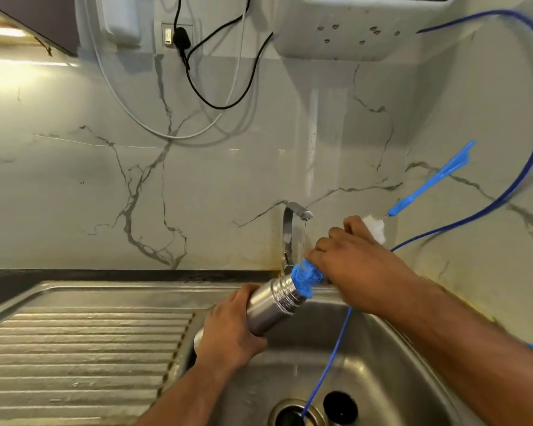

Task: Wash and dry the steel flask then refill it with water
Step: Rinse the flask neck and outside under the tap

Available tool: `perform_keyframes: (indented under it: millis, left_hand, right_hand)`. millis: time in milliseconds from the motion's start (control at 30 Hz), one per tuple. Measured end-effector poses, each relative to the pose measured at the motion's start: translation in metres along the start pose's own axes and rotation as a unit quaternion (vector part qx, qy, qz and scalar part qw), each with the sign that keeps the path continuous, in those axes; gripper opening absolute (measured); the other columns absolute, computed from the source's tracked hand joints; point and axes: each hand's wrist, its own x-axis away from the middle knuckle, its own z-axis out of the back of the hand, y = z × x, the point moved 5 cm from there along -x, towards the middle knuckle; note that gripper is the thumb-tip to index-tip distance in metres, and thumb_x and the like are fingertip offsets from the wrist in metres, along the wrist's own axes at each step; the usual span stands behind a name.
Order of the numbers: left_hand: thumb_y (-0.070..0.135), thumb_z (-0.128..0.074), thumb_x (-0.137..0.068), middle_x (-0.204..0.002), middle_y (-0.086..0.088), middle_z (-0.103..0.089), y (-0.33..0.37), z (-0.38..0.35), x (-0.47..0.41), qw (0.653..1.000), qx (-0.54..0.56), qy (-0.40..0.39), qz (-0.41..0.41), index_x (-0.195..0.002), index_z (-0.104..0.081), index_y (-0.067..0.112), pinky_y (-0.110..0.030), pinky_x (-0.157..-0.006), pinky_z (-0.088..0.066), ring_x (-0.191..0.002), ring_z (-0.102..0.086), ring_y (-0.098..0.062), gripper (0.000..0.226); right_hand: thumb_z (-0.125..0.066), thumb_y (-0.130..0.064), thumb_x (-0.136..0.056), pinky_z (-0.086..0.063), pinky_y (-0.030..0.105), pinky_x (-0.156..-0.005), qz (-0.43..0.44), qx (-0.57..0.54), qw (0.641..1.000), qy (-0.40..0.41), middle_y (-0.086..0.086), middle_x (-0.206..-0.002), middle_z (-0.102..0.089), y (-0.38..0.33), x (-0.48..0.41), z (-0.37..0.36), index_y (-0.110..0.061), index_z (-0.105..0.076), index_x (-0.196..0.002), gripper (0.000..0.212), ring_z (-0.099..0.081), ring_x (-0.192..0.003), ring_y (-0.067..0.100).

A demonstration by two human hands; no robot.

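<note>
The steel flask (271,305) lies tilted over the sink (382,358), mouth pointing up and to the right. The left hand (228,327) is wrapped round its lower body. The right hand (354,259) grips the bottle brush (306,276) close to its head, and the blue bristles sit right at the flask's mouth, under a thin trickle from the tap (294,221). The step looks like scrubbing the inside. To do it well, the brush should line up with the flask's axis before going in, or the bristles will likely bunch at the rim. Gripping further back on the blue handle (428,182) would probably give more reach toward the bottom. A firm left grip matters, since wet steel is likely slippery. The blue tube (330,364) runs just beside the flask down to the drain (293,416), so strokes should stay clear of it.
</note>
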Motion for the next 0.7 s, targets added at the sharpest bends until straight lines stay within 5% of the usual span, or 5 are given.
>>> perform_keyframes:
  millis: [200, 333, 467, 567, 700]
  left_hand:
    - [0.039, -0.085, -0.057, -0.122, 0.019, -0.059, 0.013, 0.001, 0.004, 0.997, -0.072, 0.013, -0.04, -0.133, -0.04, 0.046, -0.037, -0.099, -0.049, -0.105, -0.057, -0.007, 0.088]
    - [0.036, -0.088, -0.062, -0.128, 0.015, -0.058, 0.011, 0.017, 0.0, 0.99, -0.122, 0.061, -0.038, -0.139, -0.042, 0.043, -0.039, -0.112, -0.039, -0.115, -0.054, -0.009, 0.09]
    - [0.029, -0.094, -0.054, -0.121, 0.006, -0.065, 0.0, 0.041, -0.004, 0.977, -0.178, 0.116, -0.024, -0.134, -0.05, 0.037, -0.058, -0.115, -0.035, -0.114, -0.06, -0.021, 0.091]
    - [0.029, -0.097, -0.05, -0.117, 0.003, -0.067, -0.016, 0.054, -0.008, 0.969, -0.217, 0.117, -0.018, -0.129, -0.055, 0.034, -0.065, -0.112, -0.036, -0.111, -0.063, -0.025, 0.09]
    - [0.03, -0.097, -0.048, -0.119, 0.005, -0.067, -0.027, 0.055, -0.009, 0.967, -0.238, 0.075, -0.058, -0.127, -0.048, 0.039, -0.066, -0.108, -0.039, -0.112, -0.064, -0.024, 0.094]
  right_hand:
    - [-0.065, -0.02, -0.093, -0.028, 0.035, -0.104, 0.011, -0.077, 0.996, -0.04, -0.001, -0.123, -0.06, -0.018, 0.005, -0.016, -0.024, -0.049, -0.139, 0.049, -0.051, -0.107, 0.018]
    - [-0.07, -0.04, -0.091, 0.002, 0.058, -0.124, -0.077, -0.081, 0.992, -0.061, -0.004, -0.152, -0.043, 0.013, 0.023, -0.018, -0.036, -0.014, -0.159, 0.089, -0.038, -0.14, 0.021]
    - [-0.061, -0.033, -0.095, -0.003, 0.055, -0.122, -0.213, -0.099, 0.972, 0.016, -0.011, -0.119, -0.062, 0.051, 0.041, -0.022, -0.039, -0.054, -0.129, 0.035, -0.053, -0.12, 0.015]
    - [-0.071, -0.028, -0.09, -0.045, 0.035, -0.084, -0.188, -0.216, 0.954, 0.092, -0.01, -0.09, -0.067, 0.039, 0.045, -0.041, -0.033, -0.069, -0.099, 0.01, -0.062, -0.085, 0.017]
    - [-0.063, -0.013, -0.088, -0.034, 0.032, -0.064, -0.072, -0.231, 0.969, 0.052, -0.006, -0.084, -0.059, 0.002, 0.041, -0.059, -0.026, -0.068, -0.09, 0.014, -0.06, -0.077, 0.023]
